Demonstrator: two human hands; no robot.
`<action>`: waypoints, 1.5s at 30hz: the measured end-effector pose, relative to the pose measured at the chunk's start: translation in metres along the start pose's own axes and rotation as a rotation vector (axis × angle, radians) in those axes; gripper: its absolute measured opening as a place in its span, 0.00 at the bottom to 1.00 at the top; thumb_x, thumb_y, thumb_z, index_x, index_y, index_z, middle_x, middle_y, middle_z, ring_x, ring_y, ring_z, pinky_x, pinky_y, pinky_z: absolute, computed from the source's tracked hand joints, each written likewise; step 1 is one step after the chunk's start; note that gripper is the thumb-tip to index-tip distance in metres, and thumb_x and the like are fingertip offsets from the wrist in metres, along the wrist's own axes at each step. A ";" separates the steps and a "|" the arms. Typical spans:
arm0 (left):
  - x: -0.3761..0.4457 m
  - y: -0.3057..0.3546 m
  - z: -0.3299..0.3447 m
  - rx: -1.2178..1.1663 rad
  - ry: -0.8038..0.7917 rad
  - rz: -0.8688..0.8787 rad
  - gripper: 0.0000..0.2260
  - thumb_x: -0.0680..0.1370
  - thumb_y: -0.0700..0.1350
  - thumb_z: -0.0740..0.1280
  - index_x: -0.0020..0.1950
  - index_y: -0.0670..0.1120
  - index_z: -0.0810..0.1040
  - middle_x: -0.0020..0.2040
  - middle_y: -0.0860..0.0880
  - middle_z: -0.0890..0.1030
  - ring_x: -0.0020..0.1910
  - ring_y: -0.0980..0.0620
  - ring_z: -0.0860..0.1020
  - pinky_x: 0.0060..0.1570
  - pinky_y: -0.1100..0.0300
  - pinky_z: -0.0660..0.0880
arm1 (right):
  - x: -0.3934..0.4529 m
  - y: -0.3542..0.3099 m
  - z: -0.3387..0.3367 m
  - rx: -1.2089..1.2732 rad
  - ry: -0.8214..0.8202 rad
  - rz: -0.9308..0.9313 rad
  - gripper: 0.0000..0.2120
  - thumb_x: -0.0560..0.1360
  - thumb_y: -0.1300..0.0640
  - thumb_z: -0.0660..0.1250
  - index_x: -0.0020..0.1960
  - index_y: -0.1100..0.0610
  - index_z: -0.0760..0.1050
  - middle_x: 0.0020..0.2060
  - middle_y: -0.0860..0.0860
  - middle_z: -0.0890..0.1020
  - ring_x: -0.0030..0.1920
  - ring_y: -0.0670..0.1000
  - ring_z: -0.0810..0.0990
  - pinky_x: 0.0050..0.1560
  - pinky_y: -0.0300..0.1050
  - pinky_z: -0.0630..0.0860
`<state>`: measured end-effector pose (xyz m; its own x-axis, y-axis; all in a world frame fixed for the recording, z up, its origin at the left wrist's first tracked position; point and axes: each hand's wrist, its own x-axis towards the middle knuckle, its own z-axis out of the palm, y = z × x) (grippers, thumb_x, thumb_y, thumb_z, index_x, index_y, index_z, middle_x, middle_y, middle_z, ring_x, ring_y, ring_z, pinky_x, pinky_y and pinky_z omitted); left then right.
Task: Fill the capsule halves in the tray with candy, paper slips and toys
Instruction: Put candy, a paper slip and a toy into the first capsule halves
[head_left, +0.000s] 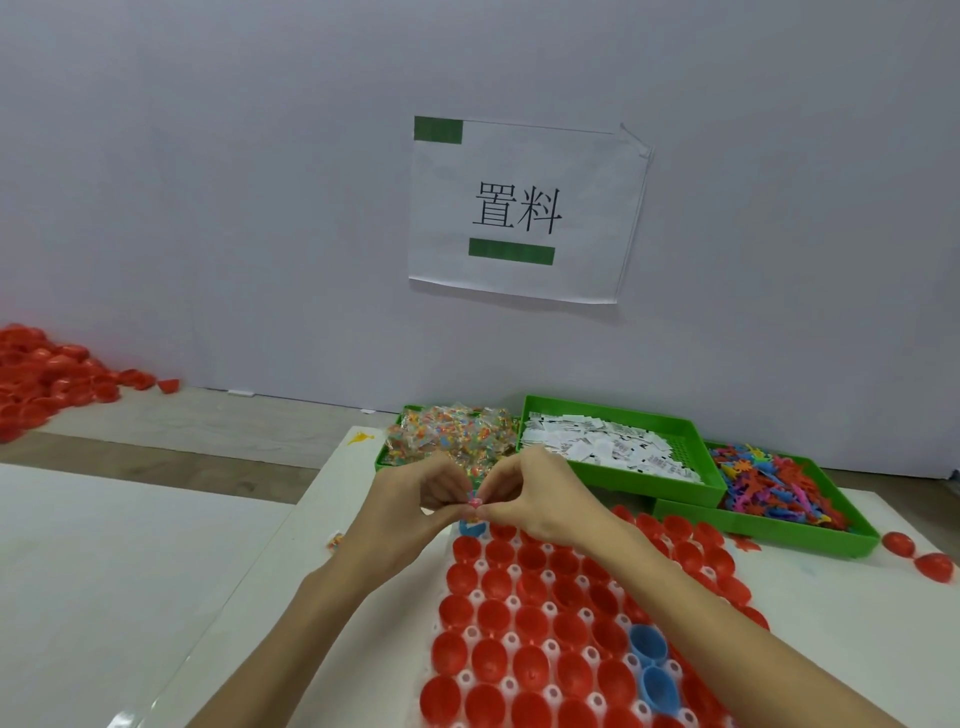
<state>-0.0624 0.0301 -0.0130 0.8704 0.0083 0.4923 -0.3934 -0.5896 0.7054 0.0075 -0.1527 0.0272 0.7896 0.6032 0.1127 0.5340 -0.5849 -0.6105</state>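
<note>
White table (130, 571): both hands (415, 499) pinch candy (475, 502).

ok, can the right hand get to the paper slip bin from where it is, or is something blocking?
Probably yes. The right hand sits just in front of the slip bin, whose top is open, with nothing between them. But its fingers and the left hand are pinching a candy packet, so that goes down first.

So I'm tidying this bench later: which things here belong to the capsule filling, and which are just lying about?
In the job:
capsule tray
candy bin
paper slip bin
toy bin
candy packet pinched by left hand and right hand

Lying about:
heap of red halves
wall sign
loose red halves
</note>
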 end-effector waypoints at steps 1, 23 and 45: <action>0.000 0.000 0.000 0.017 -0.009 0.020 0.08 0.72 0.41 0.80 0.47 0.47 0.83 0.40 0.55 0.86 0.42 0.56 0.85 0.46 0.60 0.83 | 0.000 0.000 0.001 -0.005 0.000 0.001 0.04 0.72 0.55 0.79 0.46 0.54 0.87 0.36 0.46 0.86 0.36 0.40 0.83 0.38 0.31 0.77; 0.002 0.006 -0.001 -0.056 0.029 0.027 0.07 0.73 0.40 0.78 0.50 0.48 0.85 0.42 0.55 0.86 0.44 0.54 0.85 0.46 0.61 0.82 | -0.002 -0.003 -0.005 -0.084 0.053 -0.163 0.02 0.73 0.58 0.76 0.46 0.54 0.85 0.37 0.41 0.80 0.38 0.40 0.80 0.40 0.30 0.76; -0.002 0.001 0.004 0.057 -0.069 -0.097 0.23 0.71 0.38 0.79 0.63 0.50 0.76 0.49 0.57 0.85 0.51 0.60 0.82 0.57 0.63 0.79 | 0.002 0.010 -0.007 0.082 0.122 -0.031 0.02 0.73 0.60 0.75 0.44 0.55 0.86 0.32 0.43 0.82 0.34 0.37 0.79 0.36 0.30 0.74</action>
<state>-0.0628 0.0263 -0.0153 0.9228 0.0130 0.3850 -0.2900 -0.6341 0.7168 0.0163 -0.1608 0.0269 0.8065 0.5470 0.2244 0.5365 -0.5176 -0.6665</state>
